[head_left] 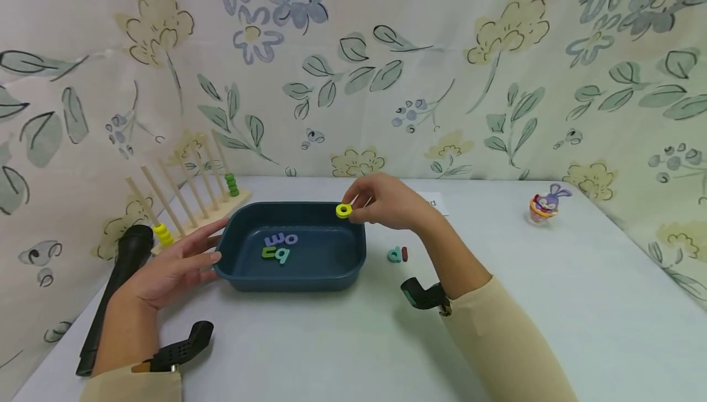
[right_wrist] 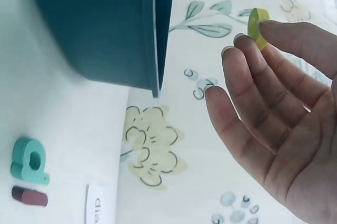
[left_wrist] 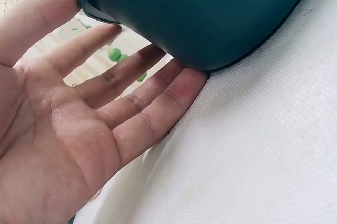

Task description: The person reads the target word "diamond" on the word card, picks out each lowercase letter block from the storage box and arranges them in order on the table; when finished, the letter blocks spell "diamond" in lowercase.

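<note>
A dark teal tray sits on the white table. My left hand rests against its left end, fingers fairly straight, thumb at the rim and the other fingertips on the outer wall. Over the tray's back right corner, my right hand pinches a yellow ring-shaped letter o between thumb and fingertips. Inside the tray lie a purple m-like letter, a purple o, a green letter and a teal letter. Right of the tray are a teal letter and a dark red bar-shaped piece.
A wooden peg rack with yellow and green beads stands behind my left hand. A black cylindrical object lies left of that forearm. A white printed card lies behind my right wrist; a rabbit-topped cup figure stands back right.
</note>
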A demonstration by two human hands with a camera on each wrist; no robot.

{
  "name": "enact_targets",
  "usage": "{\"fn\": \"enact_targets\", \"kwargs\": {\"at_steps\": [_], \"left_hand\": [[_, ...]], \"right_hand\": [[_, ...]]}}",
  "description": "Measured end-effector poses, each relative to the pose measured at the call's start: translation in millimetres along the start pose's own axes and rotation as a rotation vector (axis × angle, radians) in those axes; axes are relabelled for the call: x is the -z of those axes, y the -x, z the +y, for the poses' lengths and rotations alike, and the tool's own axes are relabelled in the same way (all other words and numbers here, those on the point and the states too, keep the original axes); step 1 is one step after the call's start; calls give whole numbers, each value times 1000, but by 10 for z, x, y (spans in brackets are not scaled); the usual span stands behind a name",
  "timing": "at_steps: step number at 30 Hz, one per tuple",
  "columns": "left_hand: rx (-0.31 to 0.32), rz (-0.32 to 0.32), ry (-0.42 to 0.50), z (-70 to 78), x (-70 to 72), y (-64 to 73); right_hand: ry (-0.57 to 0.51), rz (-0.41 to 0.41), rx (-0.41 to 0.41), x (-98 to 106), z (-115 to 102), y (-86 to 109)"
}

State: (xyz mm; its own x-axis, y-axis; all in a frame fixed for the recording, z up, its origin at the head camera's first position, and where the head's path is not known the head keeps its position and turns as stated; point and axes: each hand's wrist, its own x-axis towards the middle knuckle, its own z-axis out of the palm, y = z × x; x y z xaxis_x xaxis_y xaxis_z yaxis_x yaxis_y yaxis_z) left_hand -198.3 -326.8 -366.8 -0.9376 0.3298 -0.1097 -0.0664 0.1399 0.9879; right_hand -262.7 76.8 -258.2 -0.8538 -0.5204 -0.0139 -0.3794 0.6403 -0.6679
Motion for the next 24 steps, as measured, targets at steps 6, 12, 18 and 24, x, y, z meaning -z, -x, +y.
{"fn": "enact_targets", "kwargs": {"at_steps": [6,12,18,24], "left_hand": [[-7,-27,12,-14,15,-25],[-19,-29,11,-33,60,-44],[-26,-33,12,-71,92,-60],[-12,-30,6,-82,82,-65]], "right_hand": [[-53,35,-11,44,120,127],[-97,57,-15,75,221,255],[-113,82,-47,93,308,379],[-105,97,-82,91,439,484]]}}
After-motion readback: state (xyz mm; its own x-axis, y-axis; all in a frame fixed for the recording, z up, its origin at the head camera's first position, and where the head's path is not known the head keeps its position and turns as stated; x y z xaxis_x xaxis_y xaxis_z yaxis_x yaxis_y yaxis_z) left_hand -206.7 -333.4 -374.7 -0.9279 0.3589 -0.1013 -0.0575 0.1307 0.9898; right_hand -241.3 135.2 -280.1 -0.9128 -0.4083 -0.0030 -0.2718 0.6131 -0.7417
